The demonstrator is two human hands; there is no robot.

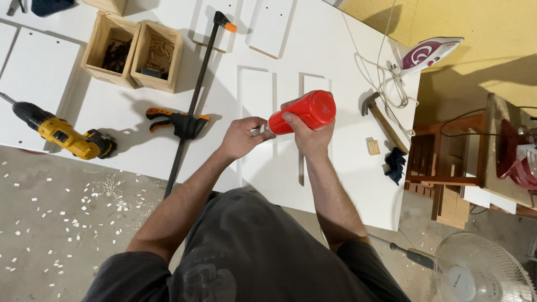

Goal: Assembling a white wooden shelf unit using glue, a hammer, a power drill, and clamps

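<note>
Over white table (pixel 335 184), hands gripping red bottle (pixel 305 112), dowel-filled wooden boxes (pixel 134 50)

The left hand (pixel 241 137) is covering the tip of the red bottle (pixel 305 113), so the nozzle is hiding behind the fingers (pixel 258 124); whether a cap is on, cannot tell. The right hand (pixel 310 137) is wrapping the bottle's near side, blocking that face. The bottle is masking part of the white strip (pixel 314 84). The boxes (pixel 134 53) are holding small bits too tiny to identify. The fan (pixel 484 274) is running off the bottom edge. The red machine (pixel 517 154) is getting cut by the right edge. The drill (pixel 59 133) bit is slipping out at the left. The surface (pixel 347 184) is continuing past the top.
</note>
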